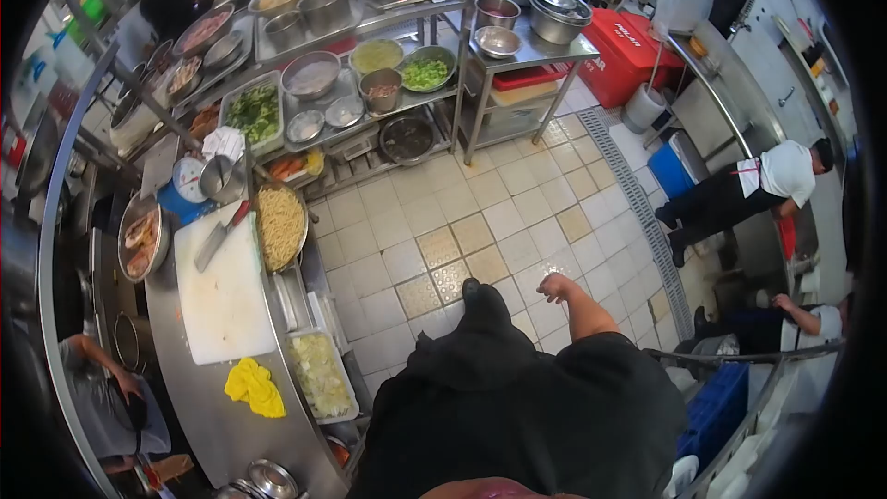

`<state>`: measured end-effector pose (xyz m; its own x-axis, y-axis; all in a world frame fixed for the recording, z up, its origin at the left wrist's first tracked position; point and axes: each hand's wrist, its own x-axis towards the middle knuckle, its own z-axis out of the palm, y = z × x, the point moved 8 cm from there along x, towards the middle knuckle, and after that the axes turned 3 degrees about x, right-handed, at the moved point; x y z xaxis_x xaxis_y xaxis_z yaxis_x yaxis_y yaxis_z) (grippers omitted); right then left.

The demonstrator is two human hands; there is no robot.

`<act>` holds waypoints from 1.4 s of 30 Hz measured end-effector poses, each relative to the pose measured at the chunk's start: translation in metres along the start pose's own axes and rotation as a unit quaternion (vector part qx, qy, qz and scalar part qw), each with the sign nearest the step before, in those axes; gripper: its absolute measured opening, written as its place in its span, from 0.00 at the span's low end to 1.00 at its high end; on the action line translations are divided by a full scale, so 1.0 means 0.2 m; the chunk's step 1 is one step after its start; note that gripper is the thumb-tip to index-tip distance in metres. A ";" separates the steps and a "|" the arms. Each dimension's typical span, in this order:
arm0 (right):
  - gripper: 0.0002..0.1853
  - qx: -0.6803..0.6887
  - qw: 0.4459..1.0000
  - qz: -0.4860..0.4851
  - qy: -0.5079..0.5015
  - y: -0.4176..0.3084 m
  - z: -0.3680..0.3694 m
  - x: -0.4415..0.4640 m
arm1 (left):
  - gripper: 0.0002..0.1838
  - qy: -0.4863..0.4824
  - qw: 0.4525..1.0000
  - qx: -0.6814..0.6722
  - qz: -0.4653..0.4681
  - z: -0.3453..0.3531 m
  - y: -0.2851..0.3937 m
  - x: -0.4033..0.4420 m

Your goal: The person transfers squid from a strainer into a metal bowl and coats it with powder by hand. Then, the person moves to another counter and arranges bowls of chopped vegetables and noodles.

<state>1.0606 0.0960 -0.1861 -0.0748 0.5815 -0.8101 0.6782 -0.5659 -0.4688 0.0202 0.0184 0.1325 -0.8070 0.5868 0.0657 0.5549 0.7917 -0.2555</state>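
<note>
My right hand (554, 287) hangs in front of my right side over the tiled floor. Its fingers are loosely bent and a little apart, with nothing seen in them and nothing touching it. My left hand is out of view. On the steel counter to my left lies a white cutting board (222, 300), with a knife (216, 244) on its far part. A crumpled yellow cloth (255, 387) sits by the board's near end. Beside the board are a large bowl of small pale pieces (280, 226) and a tray of pale chopped vegetable (321, 375).
Steel shelves ahead carry many bowls, including chopped greens (425, 73) and a tray of broccoli (254, 118). A red cooler (626, 51) stands behind a steel table (531, 65). A floor drain (637, 212) runs along the right. Co-workers (762, 180) are at the right and far left.
</note>
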 end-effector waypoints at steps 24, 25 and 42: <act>0.21 0.244 0.946 0.152 0.153 -0.07 -1.42 0.01 | 0.23 -0.019 0.984 -0.172 -0.048 -0.16 0.77 0.02; 0.21 0.248 0.946 0.146 0.151 -0.11 -1.46 0.05 | 0.23 -0.021 0.982 -0.184 -0.047 -0.13 0.80 0.05; 0.11 0.540 0.647 -0.179 0.508 -0.53 -3.87 -0.06 | 0.18 0.061 0.964 -0.258 -0.022 -0.41 1.99 -0.26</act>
<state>1.5560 0.6017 0.1458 0.8054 0.5616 -0.1897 -0.1973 -0.0479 -0.9792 0.2993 0.3163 0.1064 -0.8198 0.5413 0.1869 0.5727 0.7768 0.2620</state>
